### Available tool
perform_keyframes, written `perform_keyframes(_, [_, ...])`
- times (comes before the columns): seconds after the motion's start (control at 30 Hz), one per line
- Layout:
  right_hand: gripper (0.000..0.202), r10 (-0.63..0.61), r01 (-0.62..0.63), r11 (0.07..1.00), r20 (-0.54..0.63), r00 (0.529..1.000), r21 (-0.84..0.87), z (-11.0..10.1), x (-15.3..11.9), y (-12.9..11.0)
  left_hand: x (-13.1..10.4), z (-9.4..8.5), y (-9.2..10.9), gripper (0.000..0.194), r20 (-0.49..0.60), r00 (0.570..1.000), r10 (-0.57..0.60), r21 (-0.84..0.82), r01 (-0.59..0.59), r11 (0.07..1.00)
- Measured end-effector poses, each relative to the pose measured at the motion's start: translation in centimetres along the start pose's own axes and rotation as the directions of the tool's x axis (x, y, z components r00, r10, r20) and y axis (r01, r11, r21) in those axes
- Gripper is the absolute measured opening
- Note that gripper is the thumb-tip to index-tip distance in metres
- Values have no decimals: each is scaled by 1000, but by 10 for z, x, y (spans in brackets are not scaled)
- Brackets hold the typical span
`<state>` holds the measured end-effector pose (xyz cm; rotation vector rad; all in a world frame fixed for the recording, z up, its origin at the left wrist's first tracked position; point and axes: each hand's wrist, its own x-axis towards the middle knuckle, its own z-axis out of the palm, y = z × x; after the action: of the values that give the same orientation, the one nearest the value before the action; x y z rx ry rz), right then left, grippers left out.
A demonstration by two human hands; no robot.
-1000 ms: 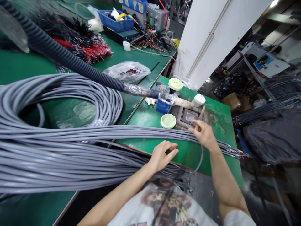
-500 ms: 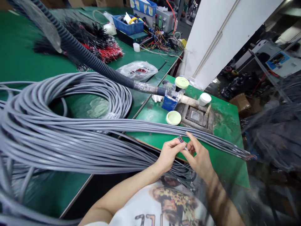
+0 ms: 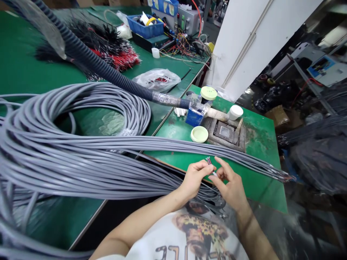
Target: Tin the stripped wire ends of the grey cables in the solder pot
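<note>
Left hand [image 3: 193, 177]: fingers pinch coloured wires [image 3: 208, 160]
Right hand [image 3: 231, 186]: index raised, grip unclear
Handling: likely light, tips easily bent
Best hold: white sleeve [image 3: 214, 173]

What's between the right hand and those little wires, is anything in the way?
Nothing visible is in the way. The right hand is close beside the little wires, which the left hand is pinching.

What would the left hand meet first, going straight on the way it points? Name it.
Most likely the right hand, just beyond the left hand and its pinched wires; the gap in depth is unclear.
</note>
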<state>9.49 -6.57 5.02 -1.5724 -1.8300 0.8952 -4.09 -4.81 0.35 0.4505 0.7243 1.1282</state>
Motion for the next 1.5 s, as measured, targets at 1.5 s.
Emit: perform_keyframes(1.5, [33, 234, -364, 742, 291, 928, 563, 6, -3, 16, -6, -19, 17, 15, 74, 852, 518, 532, -473, 702])
